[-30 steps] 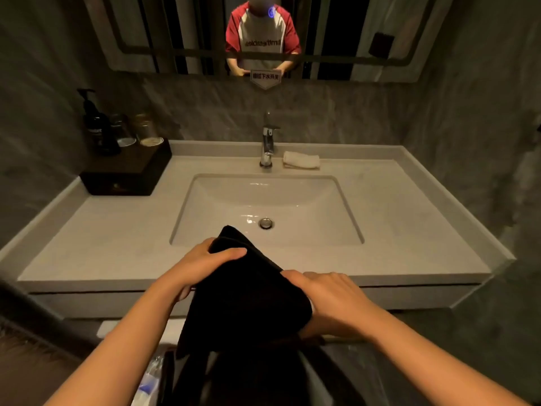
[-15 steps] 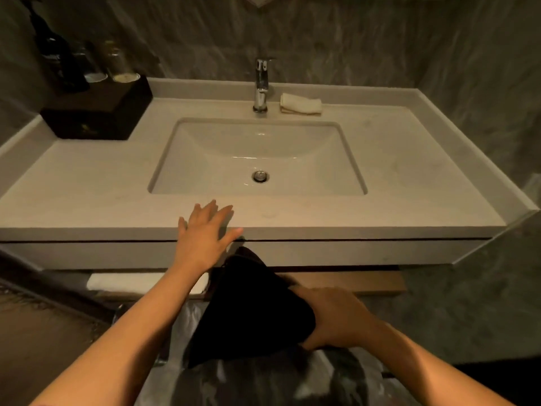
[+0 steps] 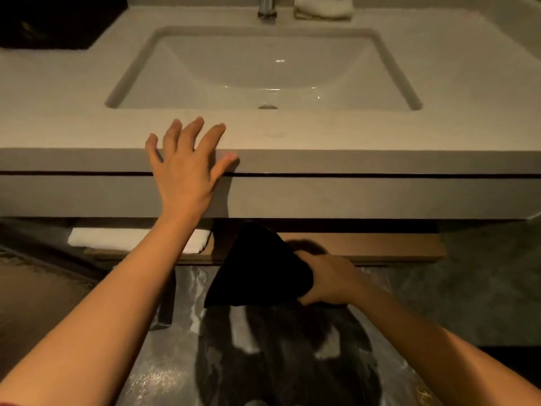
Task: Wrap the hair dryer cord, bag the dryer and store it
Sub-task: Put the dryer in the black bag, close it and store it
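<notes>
Dim bathroom with warm lighting, and a pale stone vanity counter (image 3: 439, 83) is filling the top half of the view, with a rectangular undermount sink (image 3: 263, 68) sitting in the middle of it. The base of a chrome faucet (image 3: 267, 7) is poking in at the top edge, and a small folded white cloth (image 3: 322, 7) is lying just to its right on the counter. A dark box-like thing (image 3: 52, 22) is sitting in the far left corner; can't really tell what it is from here.

The left hand (image 3: 184, 171) is resting with fingers spread wide over the front edge of the counter, palm down, thumb sticking out to the right, holding nothing.

Below the counter, the right hand (image 3: 328, 276) is gripping a black cloth bag (image 3: 257, 268), fingers curled around its right end. The bag is hanging in the air just under the vanity's front panel, in front of a wooden shelf (image 3: 380, 244), with one pointy corner aiming up toward the counter. It's looking bulky, but the dryer itself isn't showing, so I can't say what's inside.

On the left part of that shelf a folded white towel (image 3: 117, 238) is lying flat, partly hidden behind the left forearm. Under everything, a bin with a crinkly clear plastic liner (image 3: 187, 317) is taking up the bottom of the frame, and shadows are falling across it.
</notes>
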